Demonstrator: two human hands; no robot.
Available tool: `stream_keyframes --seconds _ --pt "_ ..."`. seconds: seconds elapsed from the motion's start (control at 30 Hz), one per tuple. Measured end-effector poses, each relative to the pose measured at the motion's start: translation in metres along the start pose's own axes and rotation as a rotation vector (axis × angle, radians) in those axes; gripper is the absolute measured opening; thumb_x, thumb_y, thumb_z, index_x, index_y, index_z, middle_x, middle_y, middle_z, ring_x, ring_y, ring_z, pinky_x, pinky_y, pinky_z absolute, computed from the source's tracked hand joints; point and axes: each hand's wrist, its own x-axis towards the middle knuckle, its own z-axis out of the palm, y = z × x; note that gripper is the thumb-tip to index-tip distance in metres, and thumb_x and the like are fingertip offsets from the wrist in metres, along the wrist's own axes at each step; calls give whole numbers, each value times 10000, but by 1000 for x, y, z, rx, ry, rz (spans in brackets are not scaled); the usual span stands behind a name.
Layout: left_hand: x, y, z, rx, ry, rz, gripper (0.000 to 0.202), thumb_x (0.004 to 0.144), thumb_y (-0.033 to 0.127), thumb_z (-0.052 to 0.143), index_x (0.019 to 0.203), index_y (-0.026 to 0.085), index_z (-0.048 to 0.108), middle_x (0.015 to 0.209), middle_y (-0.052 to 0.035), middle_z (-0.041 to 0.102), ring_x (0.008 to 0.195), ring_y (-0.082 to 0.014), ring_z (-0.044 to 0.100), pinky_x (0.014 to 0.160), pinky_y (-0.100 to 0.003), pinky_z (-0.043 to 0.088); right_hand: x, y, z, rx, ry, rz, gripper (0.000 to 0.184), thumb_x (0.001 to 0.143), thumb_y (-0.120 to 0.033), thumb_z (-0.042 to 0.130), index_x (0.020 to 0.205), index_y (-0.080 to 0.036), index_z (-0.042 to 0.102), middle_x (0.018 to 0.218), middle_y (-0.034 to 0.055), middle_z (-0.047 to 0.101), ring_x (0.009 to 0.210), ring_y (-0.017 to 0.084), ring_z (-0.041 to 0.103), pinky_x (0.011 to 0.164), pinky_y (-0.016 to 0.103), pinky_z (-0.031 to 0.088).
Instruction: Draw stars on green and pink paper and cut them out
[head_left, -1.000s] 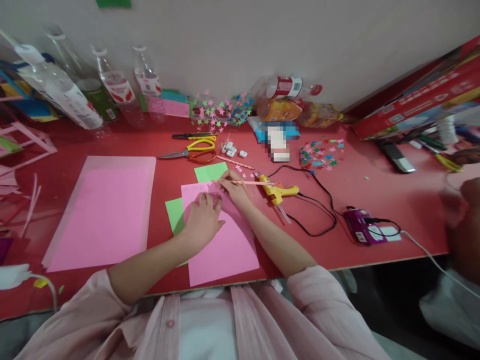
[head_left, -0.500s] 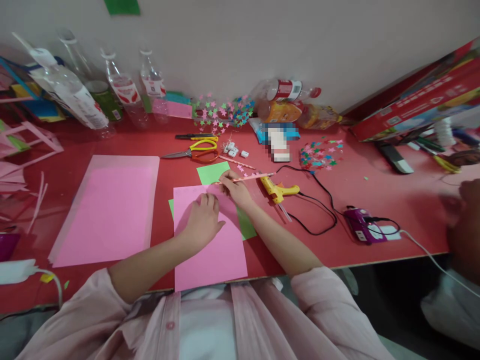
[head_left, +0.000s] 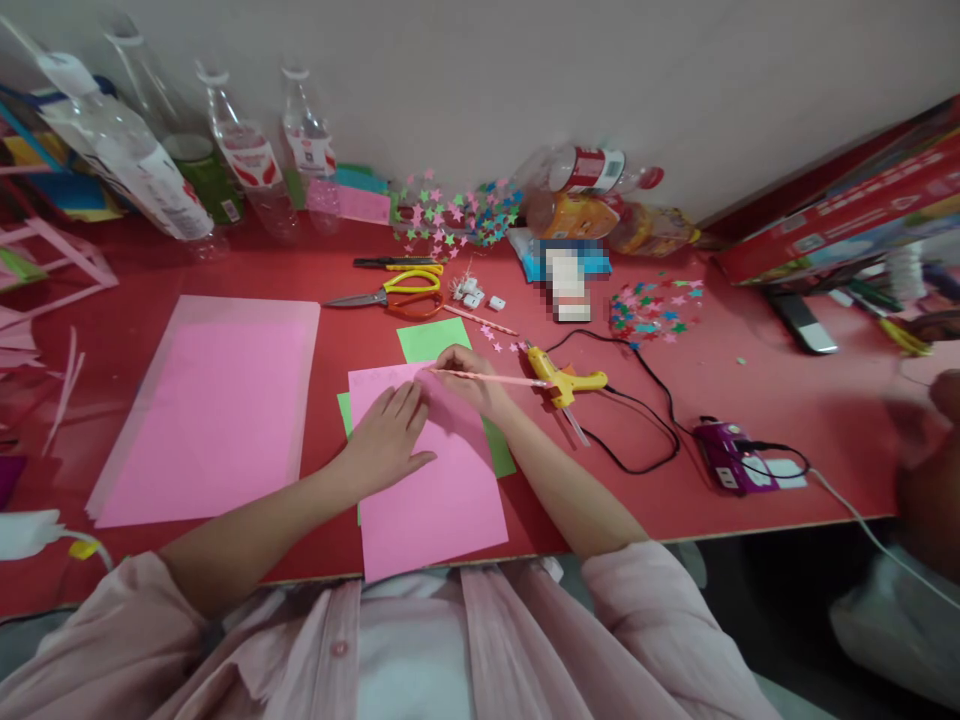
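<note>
A pink sheet of paper (head_left: 435, 510) lies at a slant before me, over green paper (head_left: 499, 448). My left hand (head_left: 386, 435) rests flat on its upper left part, fingers stretched toward the top edge and thumb apart. At the upper right corner my right hand (head_left: 469, 380) is closed on a slim pink pencil (head_left: 510, 379). The pencil lies almost level, one end by the left fingertips, the other pointing right. The paper's top right corner looks lifted under the right hand; its exact shape is hidden.
Left lies a stack of pink paper (head_left: 210, 410). Scissors (head_left: 390, 295), another pink stick (head_left: 480, 320) and loose stars are beyond my hands. A yellow glue gun (head_left: 566, 378) with a black cord lies right, near a purple power socket (head_left: 731, 455). Bottles (head_left: 251, 165) line the wall.
My left hand has flattened, its fingers reaching out more. The pencil's right end has swung down toward me, and the pink sheet has turned slightly. The view has shifted a little.
</note>
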Motion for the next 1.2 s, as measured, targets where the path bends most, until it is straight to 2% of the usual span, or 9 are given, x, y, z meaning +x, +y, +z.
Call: stream_keyframes --seconds 0.13,0.3,0.83,1.2 --pt "-2 0 15 -26 75 19 669 931 519 369 1353 2 422 1498 -248 303 1418 -344 228 1154 -480 162 2 3 9 -68 54 -13 149 702 -311 591 654 -198 505 625 -31 514 583 105 435 527 235 337" --pt "-2 -2 19 -35 131 32 696 922 543 374 1357 1 414 1481 -260 329 1404 -358 260 1149 -497 186 1 7 11 -140 147 -35 152 721 -274 547 621 -203 459 586 -40 474 568 103 421 525 238 331" --pt "-2 -2 20 -83 168 26 670 912 543 394 1313 9 450 1451 -266 374 1383 -364 299 1135 -510 214 2 4 5 -140 27 -59 123 730 -266 527 637 -202 477 594 -38 488 568 104 428 549 247 339" --pt "-2 -3 20 -96 169 23 682 907 550 404 1310 2 451 1444 -276 378 1368 -370 326 1127 -511 231 2 1 10 -175 94 -38 161 733 -288 523 620 -209 441 574 -46 449 560 103 388 532 248 307"
